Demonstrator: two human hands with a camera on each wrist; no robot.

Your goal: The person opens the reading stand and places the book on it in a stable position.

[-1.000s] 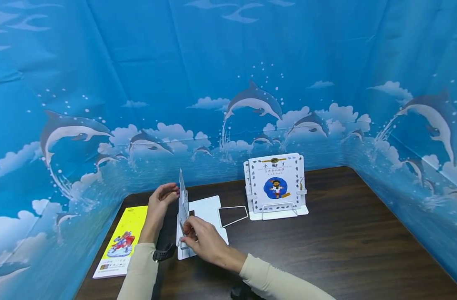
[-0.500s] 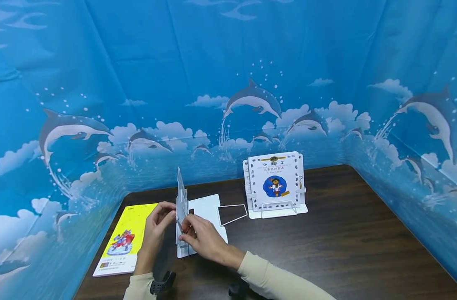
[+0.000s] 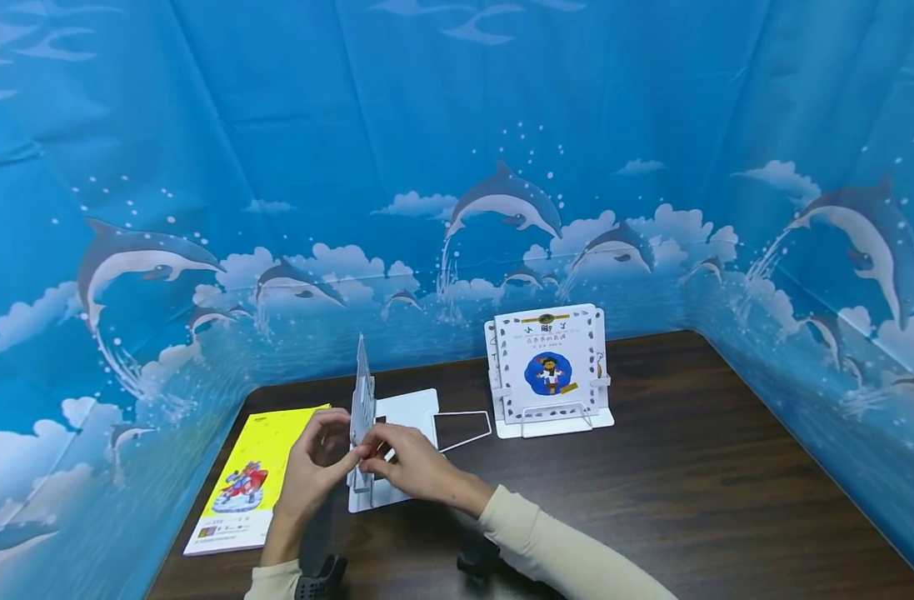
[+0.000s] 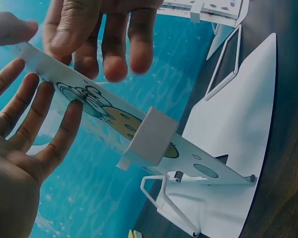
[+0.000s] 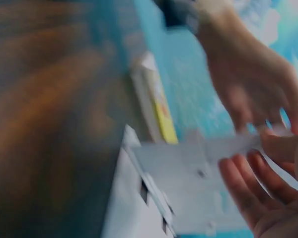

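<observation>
- And here comes the left hand [image 3: 317, 458]: a second ago it was up by the far edge of the upright book stand [image 3: 362, 396]; now it has dropped nearer and lower, right up to its partner.
- The right hand [image 3: 410, 462] has barely shifted, thumb and fingertips drawn together, looking to pinch the stand's near edge; its own wrist view is blurred.
- The left wrist view shows the left fingers spread and fairly straight against the panel, touching a cartoon picture [image 4: 121, 121], thumb at the edge.
- Just beyond those fingers, a pale clip [image 4: 151, 138] straddles the printed strip.
- So where's the stand? Left of centre on the dark surface [image 3: 689, 483], seen nearly edge-on, its flat base [image 3: 407, 406] reaching right.
- What it means: both hands now share one edge, so I'd judge the work has narrowed to that spot, with the stand steadied from both sides.
- Elsewhere, no change: the picture book [image 3: 550, 367] leans in the second stand [image 3: 602, 418], far and right; the yellow booklet [image 3: 247, 462] lies flat at left.
</observation>
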